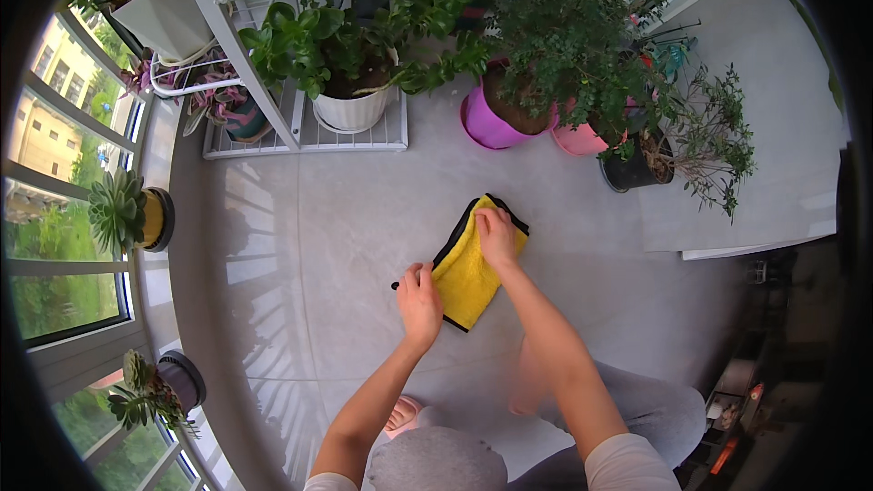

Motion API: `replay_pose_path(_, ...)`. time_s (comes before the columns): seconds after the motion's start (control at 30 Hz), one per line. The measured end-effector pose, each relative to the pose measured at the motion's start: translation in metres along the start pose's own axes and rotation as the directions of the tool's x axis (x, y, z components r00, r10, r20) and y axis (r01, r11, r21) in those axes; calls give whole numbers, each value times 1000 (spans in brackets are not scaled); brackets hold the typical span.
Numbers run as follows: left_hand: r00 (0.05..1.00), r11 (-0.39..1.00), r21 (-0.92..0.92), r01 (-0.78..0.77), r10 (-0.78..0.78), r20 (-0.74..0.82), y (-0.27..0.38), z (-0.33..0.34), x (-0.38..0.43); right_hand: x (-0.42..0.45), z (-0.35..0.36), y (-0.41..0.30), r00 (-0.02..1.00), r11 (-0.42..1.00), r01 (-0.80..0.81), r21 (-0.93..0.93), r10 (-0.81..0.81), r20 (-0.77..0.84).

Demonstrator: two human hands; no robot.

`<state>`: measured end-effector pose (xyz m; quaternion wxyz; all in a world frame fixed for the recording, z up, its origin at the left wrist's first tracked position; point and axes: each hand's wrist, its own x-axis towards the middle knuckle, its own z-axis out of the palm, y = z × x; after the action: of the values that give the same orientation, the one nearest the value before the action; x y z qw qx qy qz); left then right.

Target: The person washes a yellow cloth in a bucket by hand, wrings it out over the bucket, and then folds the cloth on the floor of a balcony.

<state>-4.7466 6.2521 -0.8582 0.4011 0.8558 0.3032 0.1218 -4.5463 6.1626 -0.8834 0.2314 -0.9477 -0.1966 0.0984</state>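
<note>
A yellow cloth with black edging lies folded on the grey tiled floor, in the middle of the view. My right hand pinches the cloth's upper part between thumb and fingers. At the cloth's left edge is my left hand, its fingers bent; whether they grip the edge cannot be told. A small black tip shows just left of those fingers, and what it belongs to is hidden.
Ahead stand a white metal plant rack, a white pot, a purple pot, a pink pot and a black pot. Succulents in a yellow pot and a dark pot line the window ledge. My knees and feet are below.
</note>
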Motion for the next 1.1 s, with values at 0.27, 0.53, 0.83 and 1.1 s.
replay_pose_path(0.27, 818, 791, 218, -571, 525, 235, -6, 9, -30, -25, -4, -43, 950, 921, -173, -350, 250, 187)
replay_pose_path(0.53, 881, 861, 208, -464, 423, 213, -11, 64, -32, -50, 37, -106, 785, 816, 554, -165, -446, 431)
replay_pose_path(0.83, 748, 913, 56, -404, 295, 594, -37, 58, -23, -50, 37, -95, 765, 802, 588, -102, -512, 391)
replay_pose_path(1.1, 618, 972, -12, -233, 157, 771, 74, 157, -50, -39, -30, 51, 747, 773, 633, -26, -602, 281)
